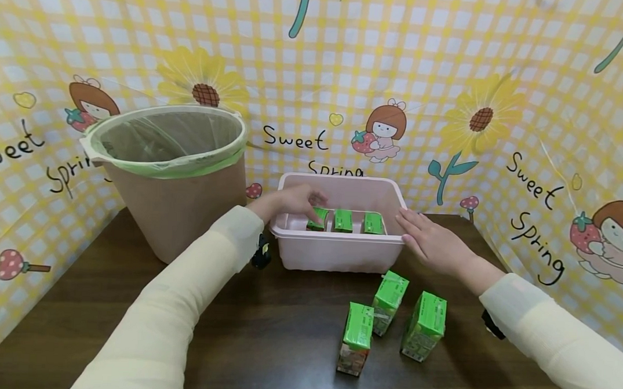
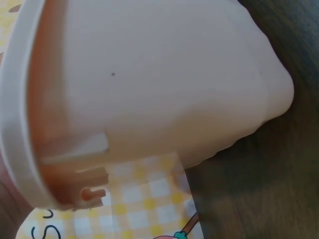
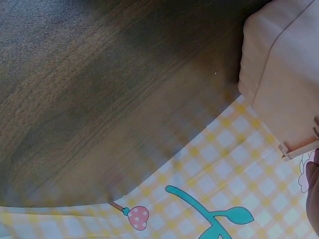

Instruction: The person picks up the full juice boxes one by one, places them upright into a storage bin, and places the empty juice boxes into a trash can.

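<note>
A: So what was the left hand (image 1: pixel 292 199) doing in there?

B: It reached over the left end of the pink tub (image 1: pixel 340 254), thumb by the leftmost carton (image 1: pixel 318 216), other fingers behind it, with a bit of spread between them. Honestly couldn't tell if it had a pinch on the carton or was just touching it. Left wrist cam was no help, mostly the tub's outer wall.

A: And the right hand (image 1: pixel 435 240)?

B: Fingers pretty straight, tips against the tub's right rim near the front corner. Looked like a touch, not a hold.

A: Where were the cartons?

B: Three inside the tub in a row, green tops up: the leftmost one, a middle carton (image 1: pixel 343 221) and a right carton (image 1: pixel 373 223), with small gaps between. Three more stood upright on the dark wood table (image 1: pixel 253 343) in front of the tub: a near carton (image 1: pixel 357 336), a back carton (image 1: pixel 390 299) just beside it, and an outer carton (image 1: pixel 424 326) off to the right.

A: Anything else around?

B: Big brown bin (image 1: pixel 180 212) with a clear liner (image 1: pixel 162 136), left of the tub. Yellow checked cloth (image 1: pixel 296 72) behind everything.
</note>
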`<action>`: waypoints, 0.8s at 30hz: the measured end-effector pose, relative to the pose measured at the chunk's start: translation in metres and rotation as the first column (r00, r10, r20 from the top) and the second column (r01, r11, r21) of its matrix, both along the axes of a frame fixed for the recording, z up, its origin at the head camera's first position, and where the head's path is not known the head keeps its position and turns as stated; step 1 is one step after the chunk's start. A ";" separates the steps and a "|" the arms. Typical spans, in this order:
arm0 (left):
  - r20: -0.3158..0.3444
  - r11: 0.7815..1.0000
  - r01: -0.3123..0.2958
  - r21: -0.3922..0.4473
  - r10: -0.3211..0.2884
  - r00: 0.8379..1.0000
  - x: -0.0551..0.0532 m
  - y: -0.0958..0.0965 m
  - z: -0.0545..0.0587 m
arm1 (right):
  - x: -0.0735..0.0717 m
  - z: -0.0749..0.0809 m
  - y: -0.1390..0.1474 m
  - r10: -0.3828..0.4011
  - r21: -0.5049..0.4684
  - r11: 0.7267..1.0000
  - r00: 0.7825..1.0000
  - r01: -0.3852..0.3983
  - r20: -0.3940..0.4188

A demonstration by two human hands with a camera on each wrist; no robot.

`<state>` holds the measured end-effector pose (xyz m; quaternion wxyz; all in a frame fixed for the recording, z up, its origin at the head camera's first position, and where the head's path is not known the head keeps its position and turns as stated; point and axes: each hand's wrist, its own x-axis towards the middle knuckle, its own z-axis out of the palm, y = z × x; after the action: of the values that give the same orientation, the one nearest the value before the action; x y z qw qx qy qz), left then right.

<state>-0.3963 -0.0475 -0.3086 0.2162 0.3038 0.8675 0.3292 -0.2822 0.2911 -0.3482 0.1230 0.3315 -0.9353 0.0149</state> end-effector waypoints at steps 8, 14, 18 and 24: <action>0.033 0.999 -0.016 0.045 0.014 0.999 0.000 -0.004 0.006 | -0.002 -0.001 0.001 0.021 -0.004 1.000 1.000 -0.021 -0.021; 0.053 0.995 -0.025 0.092 0.021 0.998 0.006 -0.007 0.013 | -0.001 0.001 0.000 0.013 -0.006 1.000 1.000 -0.013 -0.014; 0.043 0.991 -0.039 0.125 0.034 0.999 0.010 -0.011 0.019 | 0.000 0.004 0.000 0.011 -0.004 1.000 1.000 -0.011 0.009; 0.032 0.988 -0.047 0.149 0.043 0.999 0.015 -0.019 0.025 | 0.000 0.005 0.000 0.007 -0.011 1.000 0.999 -0.007 0.039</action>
<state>-0.3817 -0.0661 -0.2839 0.1977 0.2949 0.8438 0.4025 -0.2819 0.2910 -0.3433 0.1064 0.3338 -0.9362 0.0267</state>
